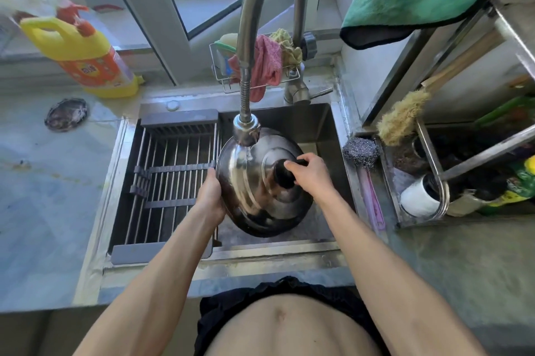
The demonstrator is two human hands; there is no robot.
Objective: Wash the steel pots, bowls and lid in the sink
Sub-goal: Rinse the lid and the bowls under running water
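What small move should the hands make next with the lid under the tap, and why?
Probably turn the lid by its black knob, which the right hand grips while the left hand holds the rim. Water from the faucet head hits only one upper patch, so turning would rinse the rest.

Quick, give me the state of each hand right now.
Left hand: grips the left rim of the steel lid, under the running faucet.
Right hand: fingers curled round the lid's black knob.
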